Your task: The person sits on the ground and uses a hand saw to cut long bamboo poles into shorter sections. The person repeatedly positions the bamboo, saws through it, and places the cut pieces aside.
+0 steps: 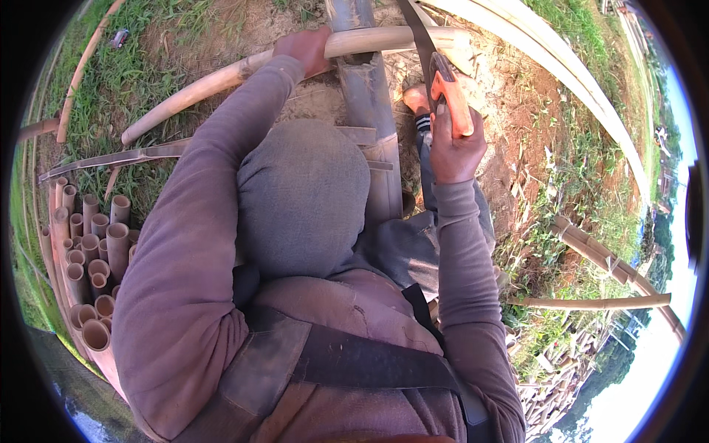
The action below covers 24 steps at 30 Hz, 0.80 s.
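My left hand (306,50) grips a long pale bamboo pole (199,88) that lies across a thick grey bamboo trunk (369,103). My right hand (454,151) is closed around the orange handle of a hand saw (450,92). The saw's dark blade (418,33) rests on the pole just to the right of the trunk. A foot in a striped sock (419,103) is planted on the soil beside the trunk, under the saw. My head covering and purple sleeves fill the middle of the view.
A stack of cut bamboo tubes (92,258) with open ends lies at the left. Long split bamboo strips (561,66) curve along the upper right. More poles (591,303) lie in the grass at right. A dark bamboo strip (111,159) lies on the grass.
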Each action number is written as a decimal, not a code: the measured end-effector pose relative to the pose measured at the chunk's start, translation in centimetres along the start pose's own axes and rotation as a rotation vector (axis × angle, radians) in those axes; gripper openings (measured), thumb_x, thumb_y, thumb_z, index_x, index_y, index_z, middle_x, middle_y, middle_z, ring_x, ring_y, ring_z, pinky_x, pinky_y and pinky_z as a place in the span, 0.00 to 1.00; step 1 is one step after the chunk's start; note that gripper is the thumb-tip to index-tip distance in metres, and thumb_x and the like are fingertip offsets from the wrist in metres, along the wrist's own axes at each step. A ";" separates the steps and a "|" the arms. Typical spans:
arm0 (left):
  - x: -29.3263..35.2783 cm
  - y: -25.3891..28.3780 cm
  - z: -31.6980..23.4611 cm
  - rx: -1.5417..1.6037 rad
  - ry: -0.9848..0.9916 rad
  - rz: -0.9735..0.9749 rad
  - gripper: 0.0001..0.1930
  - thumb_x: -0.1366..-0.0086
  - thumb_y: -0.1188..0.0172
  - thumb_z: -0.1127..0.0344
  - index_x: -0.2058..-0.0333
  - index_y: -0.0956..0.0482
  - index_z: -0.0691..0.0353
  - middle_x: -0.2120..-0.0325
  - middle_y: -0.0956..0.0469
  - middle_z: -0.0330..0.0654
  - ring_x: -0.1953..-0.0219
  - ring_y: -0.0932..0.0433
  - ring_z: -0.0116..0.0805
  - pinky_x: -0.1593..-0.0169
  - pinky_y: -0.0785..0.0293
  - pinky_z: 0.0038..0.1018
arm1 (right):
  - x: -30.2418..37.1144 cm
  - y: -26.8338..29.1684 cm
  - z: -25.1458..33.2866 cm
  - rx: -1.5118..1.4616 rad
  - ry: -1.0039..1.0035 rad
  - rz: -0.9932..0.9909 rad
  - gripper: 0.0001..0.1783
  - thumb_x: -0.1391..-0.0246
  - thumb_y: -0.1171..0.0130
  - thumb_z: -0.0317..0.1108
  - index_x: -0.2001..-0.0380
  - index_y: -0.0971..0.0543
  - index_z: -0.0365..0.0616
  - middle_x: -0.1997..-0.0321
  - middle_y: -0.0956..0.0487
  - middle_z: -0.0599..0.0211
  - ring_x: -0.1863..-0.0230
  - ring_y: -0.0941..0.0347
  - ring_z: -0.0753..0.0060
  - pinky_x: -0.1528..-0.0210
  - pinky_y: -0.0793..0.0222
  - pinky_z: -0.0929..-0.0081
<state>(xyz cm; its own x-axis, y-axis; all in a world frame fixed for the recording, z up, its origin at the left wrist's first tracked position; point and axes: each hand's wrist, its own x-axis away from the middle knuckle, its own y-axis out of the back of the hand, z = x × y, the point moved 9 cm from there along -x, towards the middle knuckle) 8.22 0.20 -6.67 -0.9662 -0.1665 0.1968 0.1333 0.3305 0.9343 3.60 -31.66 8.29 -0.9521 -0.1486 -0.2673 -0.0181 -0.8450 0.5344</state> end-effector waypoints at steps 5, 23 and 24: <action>-0.1 1.0 0.5 -0.004 0.009 0.005 0.27 0.41 0.27 0.53 0.45 0.23 0.51 0.54 0.13 0.48 0.50 0.14 0.55 0.46 0.18 0.49 | 8.1 6.9 1.8 0.024 -0.131 -0.001 0.16 0.35 0.35 0.27 0.48 0.21 0.30 0.55 0.13 0.56 0.56 0.16 0.73 0.57 0.21 0.73; -1.7 0.0 0.5 0.048 -0.085 0.103 0.30 0.45 0.25 0.51 0.45 0.20 0.51 0.54 0.13 0.50 0.50 0.15 0.56 0.45 0.19 0.49 | 2.9 1.5 -0.8 -0.084 -0.141 -0.053 0.12 0.35 0.33 0.28 0.53 0.20 0.31 0.63 0.13 0.58 0.61 0.18 0.76 0.58 0.22 0.73; -1.4 -0.3 0.1 0.072 -0.100 0.108 0.30 0.45 0.25 0.51 0.45 0.20 0.52 0.54 0.13 0.50 0.50 0.15 0.56 0.45 0.19 0.49 | -0.1 -0.4 -0.8 -0.029 -0.094 -0.012 0.12 0.35 0.33 0.28 0.54 0.20 0.31 0.64 0.14 0.59 0.63 0.19 0.77 0.59 0.23 0.73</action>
<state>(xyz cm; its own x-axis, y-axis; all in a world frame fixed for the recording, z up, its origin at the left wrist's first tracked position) 9.50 0.43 -7.25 -0.9646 -0.0343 0.2615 0.2253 0.4080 0.8847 3.97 -31.76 7.48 -0.9764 -0.0903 -0.1963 -0.0223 -0.8614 0.5074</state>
